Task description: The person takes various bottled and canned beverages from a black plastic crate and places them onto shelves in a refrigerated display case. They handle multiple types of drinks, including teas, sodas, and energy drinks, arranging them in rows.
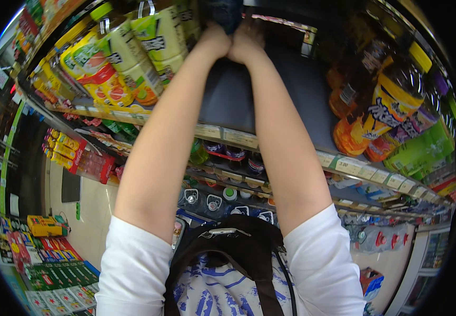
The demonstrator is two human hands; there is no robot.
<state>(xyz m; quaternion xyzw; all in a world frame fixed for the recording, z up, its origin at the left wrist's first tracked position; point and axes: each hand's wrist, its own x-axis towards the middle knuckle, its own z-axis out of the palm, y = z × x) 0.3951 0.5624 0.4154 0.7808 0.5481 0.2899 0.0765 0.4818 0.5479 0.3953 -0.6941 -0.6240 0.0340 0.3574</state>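
Both arms reach up and far into a store shelf, the left hand (215, 41) and right hand (246, 43) pressed side by side against a dark blue object (227, 13) at the top of the view. Only its lower part shows, so its kind cannot be told; it sits at the far back of the shelf, above a bare dark grey shelf floor (296, 89). Both hands are curled shut around its lower edge, though the fingers themselves are hidden behind the knuckles. Just left of the left forearm stand large drink bottles with yellow-green labels (133, 58), close-packed and leaning toward the arm. To the right, well apart from the right forearm, stand orange drink bottles (354, 116) and purple-and-yellow labelled ones (396, 105). The open gap between these two groups is where the arms pass. A near shelf edge with price tags (238, 138) crosses under both forearms. Below it, smaller bottles (233, 155) and bottle caps (230, 194) fill lower shelves. A black bag strap (262, 274) lies over the white-sleeved, blue-patterned shirt at the near edge. Far left, red and yellow snack packs (67, 152) line another rack.
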